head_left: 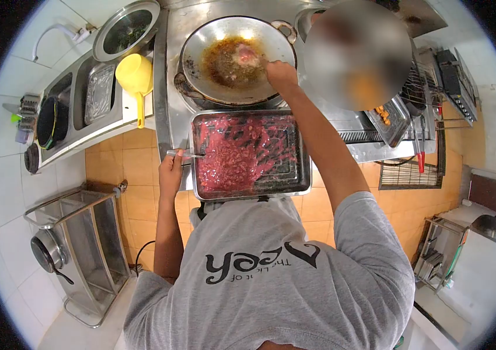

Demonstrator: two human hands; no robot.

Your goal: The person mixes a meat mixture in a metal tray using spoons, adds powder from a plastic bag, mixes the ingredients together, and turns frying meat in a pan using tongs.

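Note:
My left hand (170, 167) is closed around the slim metal handle of a utensil (188, 154), at the left rim of a metal tray (303, 185). The utensil's far end reaches over that rim; its kind cannot be made out. Raw red minced meat (227, 157) covers mostly the tray's left side, with smears on the right. Above the right part of a wok (201, 87), my right hand (282, 76) has its fingers curled together, pointing down; what they hold is hidden. Just beyond them, a pinkish lump of meat (247, 56) lies in browned, bubbling oil.
At the left are a yellow dipper (134, 73), a metal bowl with greens (128, 34) and a sink (99, 87). A blurred round patch (359, 55) covers the right counter. Beside it stands a tray with orange pieces (385, 115); red-handled tongs (421, 157) hang nearby.

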